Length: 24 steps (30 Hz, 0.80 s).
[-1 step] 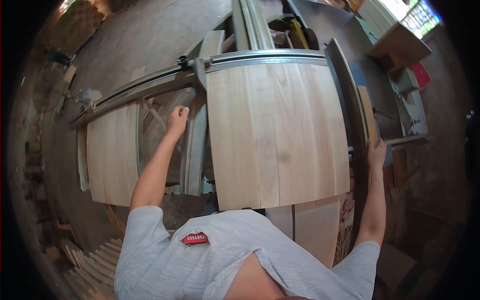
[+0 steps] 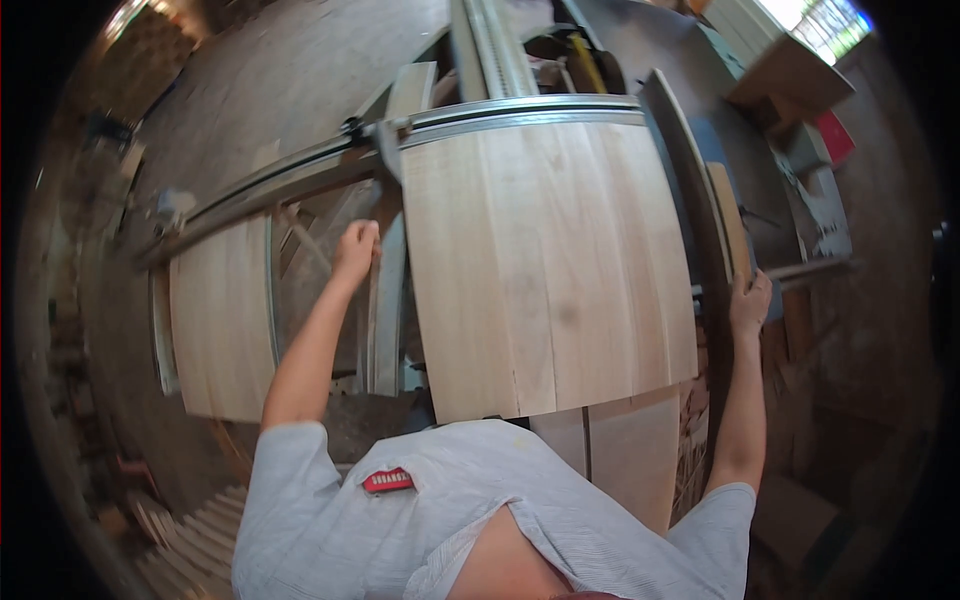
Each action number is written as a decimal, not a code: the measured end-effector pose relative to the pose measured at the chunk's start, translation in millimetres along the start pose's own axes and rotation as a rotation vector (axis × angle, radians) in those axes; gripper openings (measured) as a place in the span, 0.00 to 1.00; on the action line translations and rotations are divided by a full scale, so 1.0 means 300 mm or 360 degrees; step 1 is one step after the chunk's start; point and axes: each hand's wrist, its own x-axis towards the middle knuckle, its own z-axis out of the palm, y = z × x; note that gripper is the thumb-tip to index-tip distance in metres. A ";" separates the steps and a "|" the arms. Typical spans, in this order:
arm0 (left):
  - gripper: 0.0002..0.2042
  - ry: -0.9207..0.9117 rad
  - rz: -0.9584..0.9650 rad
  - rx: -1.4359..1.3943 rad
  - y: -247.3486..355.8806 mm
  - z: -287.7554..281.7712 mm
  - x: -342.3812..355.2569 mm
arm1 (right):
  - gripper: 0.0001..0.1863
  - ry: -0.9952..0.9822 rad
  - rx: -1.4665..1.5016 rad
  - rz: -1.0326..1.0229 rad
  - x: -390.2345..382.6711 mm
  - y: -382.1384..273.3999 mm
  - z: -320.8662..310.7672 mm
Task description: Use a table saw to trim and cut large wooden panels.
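Note:
A wide pale wooden panel, made of boards joined edge to edge, lies in front of me on a sliding table saw. Its far edge is against or very near a metal crosscut fence. My left hand is closed in a loose fist left of the panel, over the metal rail; nothing shows in its fingers. At the panel's right, my right hand is closed round the near end of a narrow wooden strip. The strip lies along a long upright rip fence.
Another pale panel rests on the side frame at left. Brown boards and a red block stand on the right-hand table. Wooden slats are stacked at lower left. A pale board is beneath the panel's near edge.
The whole view has shifted slightly left. My left hand is a little lower beside the panel; my right hand still holds the wooden strip.

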 end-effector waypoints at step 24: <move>0.28 -0.0402 -0.0321 -0.0980 0.151 0.592 -0.344 | 0.34 -0.0555 0.1211 0.1585 -0.634 -0.284 -0.137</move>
